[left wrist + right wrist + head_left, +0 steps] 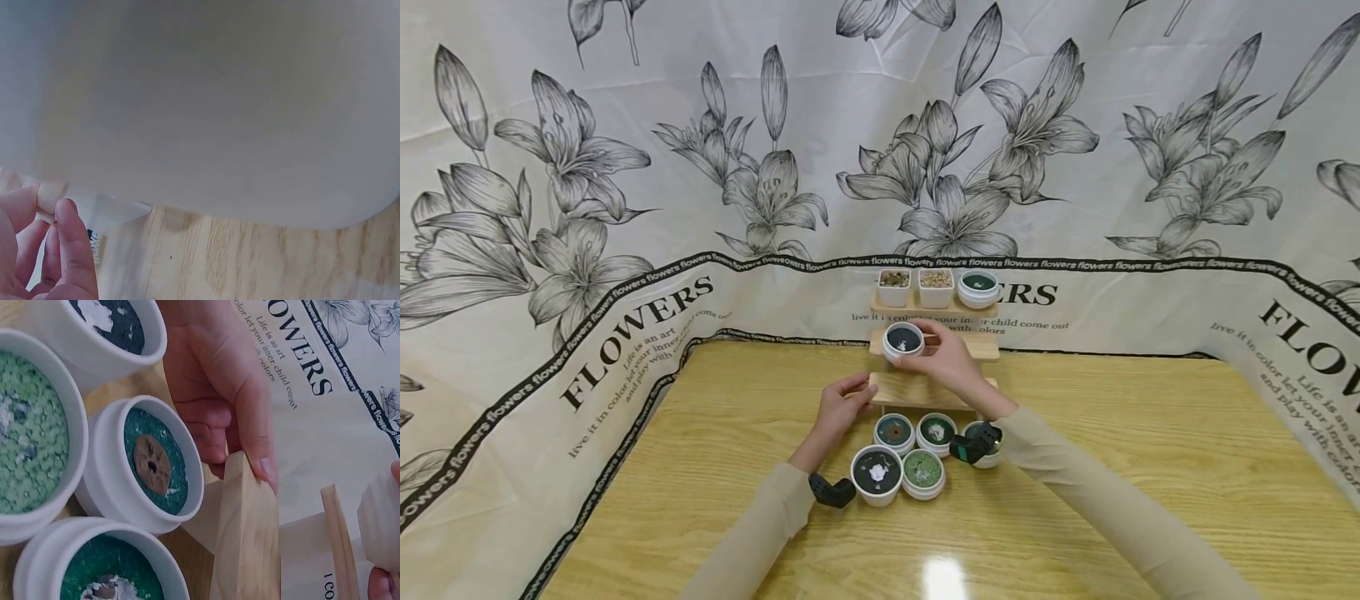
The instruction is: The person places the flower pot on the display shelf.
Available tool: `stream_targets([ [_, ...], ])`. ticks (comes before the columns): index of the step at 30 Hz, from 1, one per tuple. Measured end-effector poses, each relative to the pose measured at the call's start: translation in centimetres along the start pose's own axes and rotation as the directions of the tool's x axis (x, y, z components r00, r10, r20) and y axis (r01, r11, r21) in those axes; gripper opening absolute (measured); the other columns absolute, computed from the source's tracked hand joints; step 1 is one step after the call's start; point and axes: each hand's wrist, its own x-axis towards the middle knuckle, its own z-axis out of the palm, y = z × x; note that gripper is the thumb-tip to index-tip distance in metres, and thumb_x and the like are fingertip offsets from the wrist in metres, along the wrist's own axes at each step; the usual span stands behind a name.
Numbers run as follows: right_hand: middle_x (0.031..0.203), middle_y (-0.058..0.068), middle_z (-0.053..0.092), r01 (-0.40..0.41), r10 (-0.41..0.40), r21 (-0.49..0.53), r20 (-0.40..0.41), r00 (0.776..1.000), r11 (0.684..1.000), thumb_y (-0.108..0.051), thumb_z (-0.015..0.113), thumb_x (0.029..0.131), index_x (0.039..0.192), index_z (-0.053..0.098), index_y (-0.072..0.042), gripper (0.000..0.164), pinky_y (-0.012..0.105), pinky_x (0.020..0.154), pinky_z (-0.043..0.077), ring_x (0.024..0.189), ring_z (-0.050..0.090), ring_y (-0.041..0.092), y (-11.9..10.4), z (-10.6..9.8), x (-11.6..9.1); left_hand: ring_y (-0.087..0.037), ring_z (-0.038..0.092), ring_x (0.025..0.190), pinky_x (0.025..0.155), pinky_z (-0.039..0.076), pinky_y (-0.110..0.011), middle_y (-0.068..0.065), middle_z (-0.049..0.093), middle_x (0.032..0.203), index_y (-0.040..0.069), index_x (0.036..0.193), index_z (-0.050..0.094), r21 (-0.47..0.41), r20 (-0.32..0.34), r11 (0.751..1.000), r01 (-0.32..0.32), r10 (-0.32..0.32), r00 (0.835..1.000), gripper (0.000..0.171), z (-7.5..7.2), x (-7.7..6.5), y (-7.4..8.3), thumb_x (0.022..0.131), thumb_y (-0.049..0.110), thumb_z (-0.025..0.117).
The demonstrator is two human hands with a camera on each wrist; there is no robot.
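Note:
My right hand [951, 360] holds a small white round pot [903, 342] with a dark filling and a white patch, in front of the middle board [979, 345] of a tiered wooden stand. Whether the pot touches that board cannot be told. With thumb and fingers, my left hand [838, 410] pinches the left end of the stand's lowest board [925, 390]; the right wrist view shows this grip on the board's end [247, 519] closely. A large blurred pale surface [219, 112] fills most of the left wrist view.
Two square white pots [894, 289] and a round green-filled pot [978, 290] stand on the top board. Several round pots sit before the stand, including one with a brown button-like piece [152, 464] and a larger dark-filled one [877, 479]. Behind hangs a flower-printed cloth [775, 292].

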Motion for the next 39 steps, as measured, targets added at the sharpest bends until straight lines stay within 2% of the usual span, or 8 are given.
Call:
stream_targets([
  [5, 0.128, 0.018, 0.059, 0.008, -0.008, 0.000, -0.011, 1.000, 1.000, -0.011, 0.081, 0.075, 0.136, 0.048, -0.002, 0.070, 0.031, 0.091, 0.052, 0.108, 0.060, 0.031, 0.7, 0.3, 0.8, -0.004, 0.059, 0.064, 0.066, 0.060, -0.021, -0.018, 0.064, 0.106, -0.008, 0.124, 0.059, -0.003, -0.001, 1.000, 0.001, -0.001, 1.000, 0.039, 0.1, 0.0, 0.0, 0.089, 0.004, 0.066],
  [12, 0.130, 0.020, 0.057, -0.021, 0.022, 0.041, -0.021, 1.000, 0.999, -0.010, 0.078, 0.078, 0.136, 0.048, -0.001, 0.067, 0.039, 0.100, 0.052, 0.114, 0.060, 0.034, 0.9, 0.4, 1.3, -0.003, 0.059, 0.064, 0.063, 0.058, -0.017, -0.016, 0.065, 0.103, -0.006, 0.123, 0.061, 0.003, -0.030, 1.000, -0.002, 0.002, 1.000, 0.037, 0.2, -0.2, 0.1, 0.088, 0.004, 0.067],
  [18, 0.128, 0.022, 0.055, -0.019, 0.017, -0.023, -0.051, 0.999, 1.000, -0.011, 0.078, 0.078, 0.135, 0.051, -0.001, 0.065, 0.038, 0.094, 0.054, 0.109, 0.061, 0.035, 0.6, 0.5, 1.4, -0.003, 0.059, 0.065, 0.065, 0.060, -0.020, -0.015, 0.064, 0.102, -0.008, 0.123, 0.060, -0.003, -0.024, 1.000, -0.021, 0.021, 0.999, 0.038, 0.2, -0.2, 0.0, 0.087, 0.003, 0.067],
  [22, 0.127, 0.023, 0.058, -0.023, 0.023, 0.009, -0.060, 0.998, 1.000, -0.007, 0.078, 0.077, 0.134, 0.051, 0.000, 0.063, 0.038, 0.094, 0.055, 0.108, 0.061, 0.035, 0.5, 0.6, 1.5, -0.002, 0.060, 0.067, 0.067, 0.060, -0.020, -0.017, 0.064, 0.105, -0.008, 0.124, 0.059, -0.005, -0.010, 1.000, -0.023, 0.023, 1.000, 0.038, 0.1, -0.2, 0.1, 0.088, 0.003, 0.066],
  [25, 0.127, 0.022, 0.057, -0.027, 0.029, 0.030, -0.069, 0.997, 0.999, -0.004, 0.077, 0.076, 0.133, 0.052, 0.000, 0.062, 0.037, 0.096, 0.055, 0.110, 0.061, 0.035, 0.3, 0.7, 1.5, -0.002, 0.060, 0.068, 0.067, 0.060, -0.021, -0.021, 0.064, 0.108, -0.010, 0.124, 0.058, -0.015, 0.005, 0.999, -0.028, 0.028, 1.000, 0.038, 0.0, -0.5, 0.4, 0.089, 0.003, 0.065],
  [29, 0.123, 0.023, 0.057, -0.014, 0.012, -0.011, -0.098, 0.995, 1.000, -0.004, 0.077, 0.076, 0.131, 0.053, 0.001, 0.061, 0.036, 0.093, 0.056, 0.106, 0.062, 0.035, 0.3, 0.9, 1.7, -0.003, 0.060, 0.068, 0.069, 0.061, -0.024, -0.024, 0.063, 0.108, -0.013, 0.124, 0.057, -0.014, 0.018, 0.999, -0.034, 0.034, 0.999, 0.038, 0.0, -1.5, 1.7, 0.089, 0.000, 0.064],
  [32, 0.121, 0.022, 0.059, -0.015, 0.015, -0.001, -0.113, 0.994, 1.000, -0.004, 0.078, 0.077, 0.131, 0.053, 0.001, 0.059, 0.036, 0.094, 0.055, 0.105, 0.062, 0.034, 0.2, 1.0, 1.8, -0.004, 0.060, 0.068, 0.072, 0.061, -0.026, -0.023, 0.063, 0.106, -0.013, 0.124, 0.057, -0.004, 0.016, 1.000, -0.027, 0.027, 0.999, 0.037, 0.1, -2.0, 2.4, 0.089, 0.000, 0.063],
  [39, 0.127, 0.023, 0.057, -0.008, 0.013, 0.052, -0.092, 0.996, 0.999, -0.003, 0.074, 0.080, 0.131, 0.051, 0.001, 0.056, 0.040, 0.098, 0.053, 0.113, 0.059, 0.036, 0.4, 0.9, 1.5, -0.003, 0.060, 0.067, 0.068, 0.060, -0.021, -0.020, 0.064, 0.106, -0.010, 0.124, 0.058, -0.023, 0.003, 0.999, -0.027, 0.027, 1.000, 0.038, 0.0, -1.0, 1.0, 0.089, 0.003, 0.065],
])
